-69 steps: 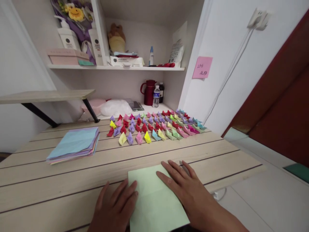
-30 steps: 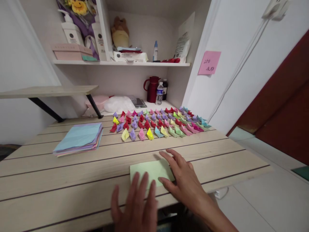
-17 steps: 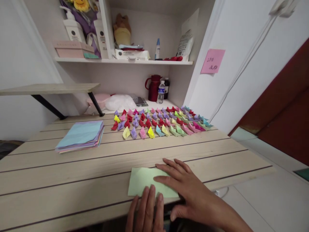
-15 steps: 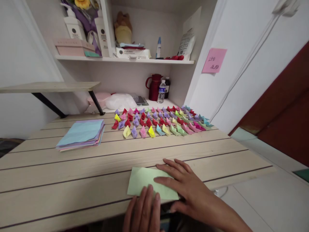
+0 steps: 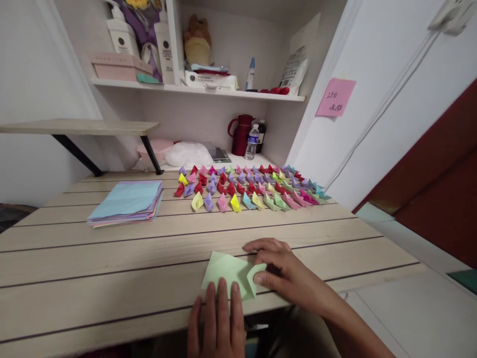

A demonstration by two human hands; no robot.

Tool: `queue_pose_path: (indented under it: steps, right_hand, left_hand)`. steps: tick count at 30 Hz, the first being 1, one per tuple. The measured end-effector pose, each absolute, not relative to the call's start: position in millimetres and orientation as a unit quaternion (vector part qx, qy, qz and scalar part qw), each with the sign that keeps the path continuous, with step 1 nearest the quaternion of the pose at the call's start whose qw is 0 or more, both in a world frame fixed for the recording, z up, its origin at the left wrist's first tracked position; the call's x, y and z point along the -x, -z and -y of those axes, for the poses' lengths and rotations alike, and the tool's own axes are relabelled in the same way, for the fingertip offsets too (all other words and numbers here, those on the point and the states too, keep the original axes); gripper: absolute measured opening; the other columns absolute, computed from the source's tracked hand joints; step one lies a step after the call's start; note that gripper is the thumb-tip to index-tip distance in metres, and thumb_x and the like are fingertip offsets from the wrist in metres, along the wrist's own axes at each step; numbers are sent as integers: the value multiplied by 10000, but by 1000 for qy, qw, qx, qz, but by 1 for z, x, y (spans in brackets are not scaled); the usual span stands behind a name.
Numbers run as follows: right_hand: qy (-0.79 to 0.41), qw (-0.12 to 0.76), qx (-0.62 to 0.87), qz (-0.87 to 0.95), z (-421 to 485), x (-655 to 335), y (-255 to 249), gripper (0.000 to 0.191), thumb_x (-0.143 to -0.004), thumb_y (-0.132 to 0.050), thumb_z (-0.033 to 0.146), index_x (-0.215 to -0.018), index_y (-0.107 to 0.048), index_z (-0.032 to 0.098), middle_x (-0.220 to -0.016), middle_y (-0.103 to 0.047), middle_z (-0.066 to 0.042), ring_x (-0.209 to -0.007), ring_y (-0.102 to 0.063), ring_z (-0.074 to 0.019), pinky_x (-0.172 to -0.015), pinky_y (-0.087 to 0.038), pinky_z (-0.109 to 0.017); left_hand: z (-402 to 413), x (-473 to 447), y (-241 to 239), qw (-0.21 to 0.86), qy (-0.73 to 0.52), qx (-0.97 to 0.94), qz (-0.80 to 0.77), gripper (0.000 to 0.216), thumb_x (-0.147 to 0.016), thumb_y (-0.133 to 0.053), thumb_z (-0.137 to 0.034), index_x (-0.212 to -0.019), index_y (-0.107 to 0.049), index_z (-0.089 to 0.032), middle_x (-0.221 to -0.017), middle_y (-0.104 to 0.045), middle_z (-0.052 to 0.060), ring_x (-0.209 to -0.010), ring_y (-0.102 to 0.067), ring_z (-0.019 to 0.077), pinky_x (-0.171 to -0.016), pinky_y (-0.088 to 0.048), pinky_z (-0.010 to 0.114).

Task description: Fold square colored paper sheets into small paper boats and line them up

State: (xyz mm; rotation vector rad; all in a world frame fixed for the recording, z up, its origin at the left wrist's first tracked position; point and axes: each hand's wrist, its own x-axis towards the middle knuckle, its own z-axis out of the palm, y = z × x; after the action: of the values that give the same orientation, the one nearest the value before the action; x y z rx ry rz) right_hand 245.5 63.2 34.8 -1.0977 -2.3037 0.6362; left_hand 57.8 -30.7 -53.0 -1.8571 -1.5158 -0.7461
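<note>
A light green sheet of paper, folded into a rectangle, lies near the front edge of the table. My left hand rests on its lower edge with the fingers stretched out and a little apart. At the sheet's right end my right hand pinches a corner between thumb and fingers, and that corner is lifted and bent inward. Beyond the hands stand rows of small folded paper boats in red, purple, pink, yellow, green and blue.
A stack of coloured paper lies at the left of the table, near a small raised shelf. Behind the boats are a red jug, a water bottle and a white bag. A pink note hangs on the wall.
My right hand has gone from lying flat on the paper to pinching its right corner and folding it up. The sheet has turned slightly. My left hand stays on the lower edge.
</note>
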Motion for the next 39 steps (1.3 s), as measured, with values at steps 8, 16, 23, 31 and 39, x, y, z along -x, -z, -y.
queue_pose_path:
  steps: [8,16,23,31,39]
  right_hand:
    - [-224,293,479,797,-66,-235,-31,168,-864,-664,270,-739,-564,218,-1165,-691,-58,-1106,-608,-269,-955,-382,-462]
    - [-160,278,504,802,-65,-231,-27,164,-794,-707,204,-740,-553,217,-1148,-688,-36,-1085,-612,-261,-895,-408,-423]
    - [-38,330,549,767,-58,-233,-23,168,-848,-605,177,-1004,-627,233,-1344,-576,-115,-1224,-539,-322,-934,-423,-490]
    - [212,216,349,887,-3,-229,-2,605,-959,-491,567,-1408,-518,163,-1492,-526,-58,-1410,-337,-345,-1144,-168,-516]
    - [169,213,441,856,-4,-238,5,566,-875,-583,248,-1433,-497,205,-1446,-576,-17,-1306,-447,-294,-1086,-235,-475]
  left_hand:
    - [19,-53,53,390,308,688,529,316,-956,-464,-202,-1216,-635,-146,-1132,-755,135,-1022,-686,266,-867,-489,455]
    - [18,-48,51,378,303,706,517,348,-938,-472,-197,-1244,-636,-173,-1140,-754,124,-1024,-672,274,-889,-470,488]
    - [15,-48,43,382,288,707,521,357,-925,-537,-252,-1262,-647,-291,-1103,-761,112,-951,-693,298,-892,-464,557]
    - [13,-50,48,376,303,713,507,324,-935,-486,-265,-1187,-686,-225,-1093,-760,143,-975,-697,288,-1126,-299,639]
    - [7,-47,41,374,323,712,498,320,-909,-562,-202,-1198,-683,-267,-1063,-769,110,-926,-710,237,-1161,-265,599]
